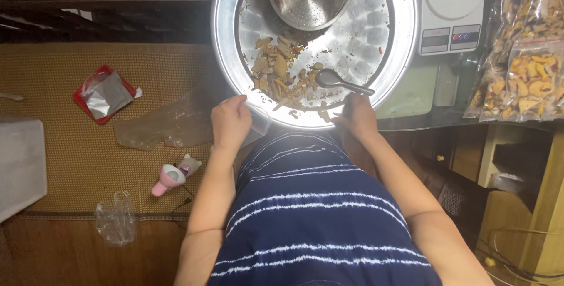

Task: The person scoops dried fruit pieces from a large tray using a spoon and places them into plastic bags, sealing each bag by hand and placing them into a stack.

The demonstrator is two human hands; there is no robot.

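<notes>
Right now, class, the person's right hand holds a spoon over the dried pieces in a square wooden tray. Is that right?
Not quite. The head view shows the right hand holding the spoon over the dried pieces, but the tray is round and metal.

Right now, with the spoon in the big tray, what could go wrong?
1. The right hand holds the spoon only by its handle end, so a weak grip may drop pieces.
2. The dried pieces lie near the metal tray rim by the left hand; some may spill over.
</notes>
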